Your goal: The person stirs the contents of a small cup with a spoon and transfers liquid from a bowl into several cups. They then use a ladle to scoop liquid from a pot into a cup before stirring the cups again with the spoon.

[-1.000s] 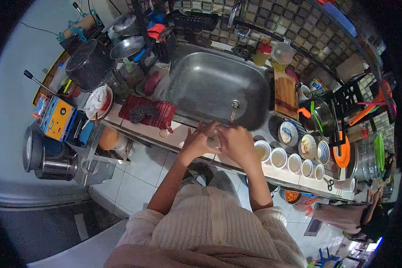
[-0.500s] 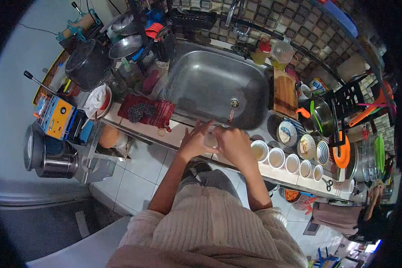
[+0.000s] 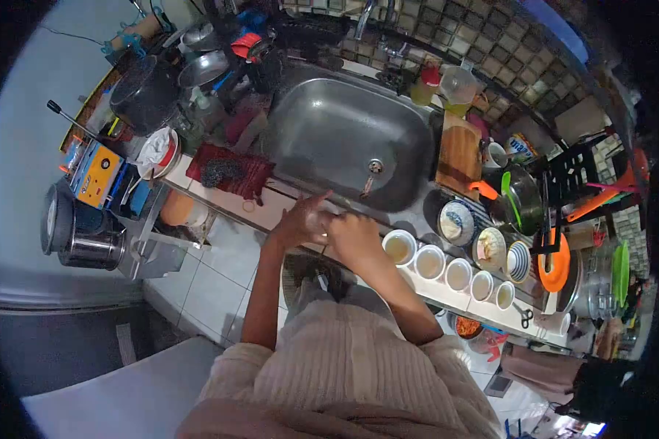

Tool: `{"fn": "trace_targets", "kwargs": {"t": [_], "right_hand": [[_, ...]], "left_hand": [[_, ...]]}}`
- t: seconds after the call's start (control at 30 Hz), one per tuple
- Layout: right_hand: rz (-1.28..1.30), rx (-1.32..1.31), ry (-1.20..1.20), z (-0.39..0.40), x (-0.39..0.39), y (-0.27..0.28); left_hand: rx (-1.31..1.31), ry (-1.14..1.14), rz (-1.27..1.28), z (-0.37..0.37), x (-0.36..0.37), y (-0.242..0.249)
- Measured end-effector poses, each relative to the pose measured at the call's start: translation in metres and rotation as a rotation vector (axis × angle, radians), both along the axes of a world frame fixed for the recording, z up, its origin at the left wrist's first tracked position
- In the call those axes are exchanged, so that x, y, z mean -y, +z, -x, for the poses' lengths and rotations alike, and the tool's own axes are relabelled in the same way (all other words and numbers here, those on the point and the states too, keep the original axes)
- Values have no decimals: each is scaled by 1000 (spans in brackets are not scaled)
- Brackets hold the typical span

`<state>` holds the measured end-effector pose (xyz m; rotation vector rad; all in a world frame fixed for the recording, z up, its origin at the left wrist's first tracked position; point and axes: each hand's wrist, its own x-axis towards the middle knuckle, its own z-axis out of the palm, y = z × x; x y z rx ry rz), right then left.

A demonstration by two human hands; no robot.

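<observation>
My left hand [image 3: 300, 224] is over the counter's front edge, its fingers curved around something small, pale and see-through that I cannot make out. Close against it, my right hand [image 3: 355, 240] has its fingers bent down over the same spot, and its knuckles hide what they grip. Just right of my hands, a row of several white cups [image 3: 430, 262] holding pale liquid runs along the front ledge [image 3: 267, 211]. A dark red cloth [image 3: 201, 164] with a dark mesh scrubber [image 3: 222, 173] on it lies to the left, with a rubber band [image 3: 249, 205] beside it.
Behind my hands is a steel sink [image 3: 322, 117]. A wooden board [image 3: 458, 154], bowls [image 3: 488, 247], a pot [image 3: 523, 194] and scissors [image 3: 523, 315] are on the right. Pots [image 3: 145, 91] and a plate with white cloth [image 3: 157, 150] crowd the left.
My hands have shifted slightly left along the counter edge and drawn closer together. My left fingers are less spread. The whole view has turned a little, moving the sink and cups leftward.
</observation>
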<state>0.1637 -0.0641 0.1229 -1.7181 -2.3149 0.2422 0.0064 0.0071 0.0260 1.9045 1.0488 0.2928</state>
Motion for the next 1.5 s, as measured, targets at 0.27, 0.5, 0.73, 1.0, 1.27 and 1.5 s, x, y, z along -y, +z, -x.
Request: {"fn": "trace_targets", "kwargs": {"t": [0.27, 0.5, 0.73, 1.0, 1.27, 1.5], "right_hand": [[-32, -218, 190, -23, -20, -4], [-71, -111, 80, -30, -15, -24], [101, -139, 14, -23, -24, 14], [44, -90, 213, -13, -19, 4], [71, -147, 15, -19, -27, 12], [197, -104, 51, -20, -27, 22]], "left_hand": [[19, -47, -196, -5, 6, 16], [19, 86, -74, -10, 16, 31], [36, 77, 21, -11, 17, 50], [-6, -18, -90, 0, 1, 4], [-100, 69, -212, -3, 9, 13], [-8, 16, -262, -3, 7, 8]]}}
